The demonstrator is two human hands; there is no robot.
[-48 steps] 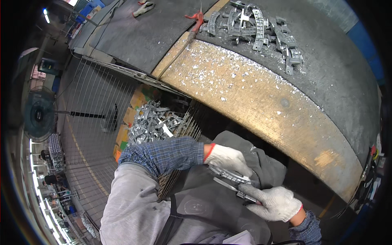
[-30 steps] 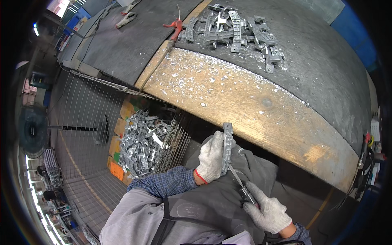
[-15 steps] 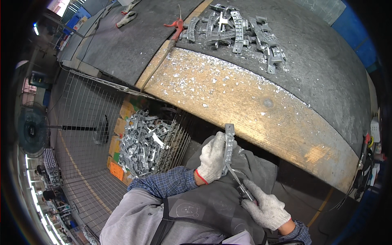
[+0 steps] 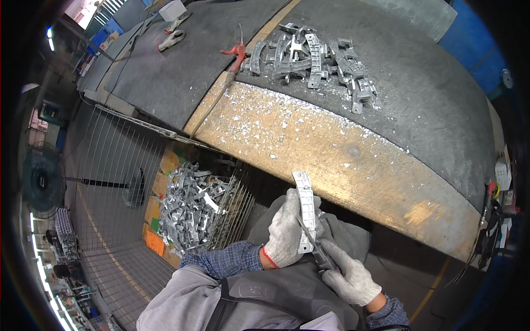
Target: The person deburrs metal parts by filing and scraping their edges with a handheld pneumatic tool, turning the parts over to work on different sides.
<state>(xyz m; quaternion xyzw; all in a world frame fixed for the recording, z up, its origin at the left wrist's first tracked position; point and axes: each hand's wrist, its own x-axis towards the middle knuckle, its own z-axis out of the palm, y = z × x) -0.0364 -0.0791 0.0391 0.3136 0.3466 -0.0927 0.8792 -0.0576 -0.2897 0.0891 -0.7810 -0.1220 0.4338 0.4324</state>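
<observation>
In my left hand (image 4: 282, 234), gloved in white knit with a red cuff edge, is a curved grey metal casting (image 4: 305, 198). My fingers close round its left side, and its ribbed face is turned up. My right hand (image 4: 351, 282), also gloved, grips the dark handle of a narrow knife-like tool (image 4: 322, 256). The blade lies against the casting's lower half; my fingers hide part of the handle. Both hands are above my lap, in front of the dark apron (image 4: 270, 289).
Beyond my hands runs a wooden bench edge (image 4: 386, 182) strewn with metal flakes. Several castings (image 4: 314, 58) lie piled on the black mat, beside a red air gun (image 4: 236, 57). A wire cage (image 4: 118, 165) and a bin of castings (image 4: 190, 212) stand left; spare gloves (image 4: 172, 40) lie far left.
The casting has turned from its narrow side to show its broad ribbed face. The tool and my right hand have shifted up and left, bringing the blade further along the casting.
</observation>
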